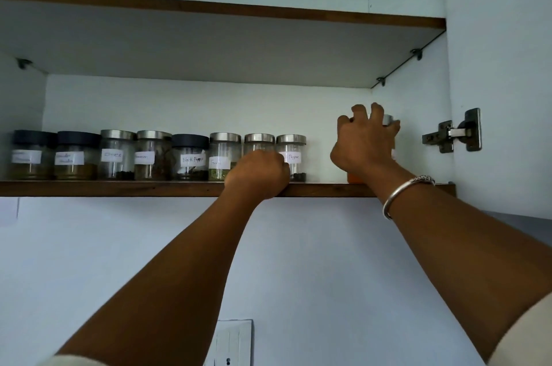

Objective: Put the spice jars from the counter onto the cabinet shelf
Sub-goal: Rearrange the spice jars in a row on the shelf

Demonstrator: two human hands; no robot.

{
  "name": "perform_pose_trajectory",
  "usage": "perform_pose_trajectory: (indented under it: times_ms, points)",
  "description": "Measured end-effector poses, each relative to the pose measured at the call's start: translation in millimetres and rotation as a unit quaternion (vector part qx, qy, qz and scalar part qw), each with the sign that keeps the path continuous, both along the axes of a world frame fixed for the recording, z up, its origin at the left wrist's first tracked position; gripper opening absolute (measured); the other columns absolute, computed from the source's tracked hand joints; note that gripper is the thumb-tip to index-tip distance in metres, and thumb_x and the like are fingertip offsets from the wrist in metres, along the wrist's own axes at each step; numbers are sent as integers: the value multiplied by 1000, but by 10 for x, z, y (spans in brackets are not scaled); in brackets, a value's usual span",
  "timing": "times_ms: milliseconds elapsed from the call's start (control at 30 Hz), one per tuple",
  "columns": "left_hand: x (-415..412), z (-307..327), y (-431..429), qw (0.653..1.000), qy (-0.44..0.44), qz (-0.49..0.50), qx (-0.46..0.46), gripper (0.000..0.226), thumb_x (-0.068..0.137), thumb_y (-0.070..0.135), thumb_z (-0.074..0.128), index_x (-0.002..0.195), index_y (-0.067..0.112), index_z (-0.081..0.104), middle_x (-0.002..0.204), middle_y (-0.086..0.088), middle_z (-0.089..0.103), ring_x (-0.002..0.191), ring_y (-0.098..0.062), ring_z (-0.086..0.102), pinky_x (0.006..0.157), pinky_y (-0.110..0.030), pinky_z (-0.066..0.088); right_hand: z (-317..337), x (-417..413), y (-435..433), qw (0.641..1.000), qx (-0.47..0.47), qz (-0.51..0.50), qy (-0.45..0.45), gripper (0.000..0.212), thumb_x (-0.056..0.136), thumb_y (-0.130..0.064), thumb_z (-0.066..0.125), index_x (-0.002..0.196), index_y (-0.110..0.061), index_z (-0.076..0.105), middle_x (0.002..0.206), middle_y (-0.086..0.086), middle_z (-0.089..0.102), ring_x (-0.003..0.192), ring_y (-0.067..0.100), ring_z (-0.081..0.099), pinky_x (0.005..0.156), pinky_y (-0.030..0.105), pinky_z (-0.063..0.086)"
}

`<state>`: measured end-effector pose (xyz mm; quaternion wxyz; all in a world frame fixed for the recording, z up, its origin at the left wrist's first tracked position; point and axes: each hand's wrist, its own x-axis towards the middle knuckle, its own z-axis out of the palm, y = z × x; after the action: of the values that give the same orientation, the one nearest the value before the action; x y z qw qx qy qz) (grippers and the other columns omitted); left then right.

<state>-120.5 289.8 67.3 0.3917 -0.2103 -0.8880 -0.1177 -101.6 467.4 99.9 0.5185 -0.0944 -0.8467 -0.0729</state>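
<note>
Several labelled glass spice jars (116, 155) stand in a row on the lower cabinet shelf (119, 188), some with black lids, some with steel lids. My left hand (258, 174) is curled round the base of a steel-lidded jar (259, 140) near the shelf's front edge; most of that jar is hidden. My right hand (366, 143) grips the steel lid (388, 120) of a jar with orange contents (354, 178) at the shelf's right end, fingers spread over the top. A jar labelled Pepper (294, 156) stands between the two hands.
An upper shelf (239, 8) spans the cabinet above. A metal door hinge (454, 134) is fixed on the right cabinet wall, close to my right hand. A white wall switch plate (233, 341) is below, between my forearms.
</note>
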Motion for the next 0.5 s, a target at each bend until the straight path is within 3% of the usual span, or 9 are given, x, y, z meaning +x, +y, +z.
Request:
perform_pose_trajectory:
  times_ms: [200, 300, 400, 500]
  points:
    - [8, -70, 8, 999, 49, 3, -10, 39, 96, 32, 27, 70, 12, 49, 71, -9, 48, 67, -27, 46, 61, -29, 36, -44, -137, 50, 996, -27, 80, 5, 73, 81, -32, 68, 139, -10, 30, 145, 16, 31, 142, 35, 11, 103, 54, 33]
    - [0, -93, 10, 997, 74, 8, -3, 41, 95, 33, 28, 68, 12, 49, 63, -6, 43, 65, -26, 45, 58, -29, 33, 5, -216, 20, 995, -26, 98, -22, 69, 78, -30, 71, 134, -5, 38, 142, 20, 31, 138, 37, 22, 104, 50, 36]
    - [7, -112, 19, 995, 99, 22, 2, 42, 94, 35, 28, 68, 13, 53, 58, -2, 40, 62, -24, 46, 54, -28, 31, 56, -300, 5, 991, -23, 127, -35, 48, 76, -18, 68, 120, -6, 51, 131, 19, 31, 114, 37, 45, 92, 43, 47]
    - [21, -127, 21, 991, 129, 36, 14, 40, 93, 35, 31, 68, 13, 54, 57, 0, 39, 58, -23, 45, 50, -26, 27, 160, -418, -9, 989, -11, 120, -84, 46, 78, -18, 62, 122, -10, 50, 126, 18, 31, 108, 35, 46, 85, 41, 50]
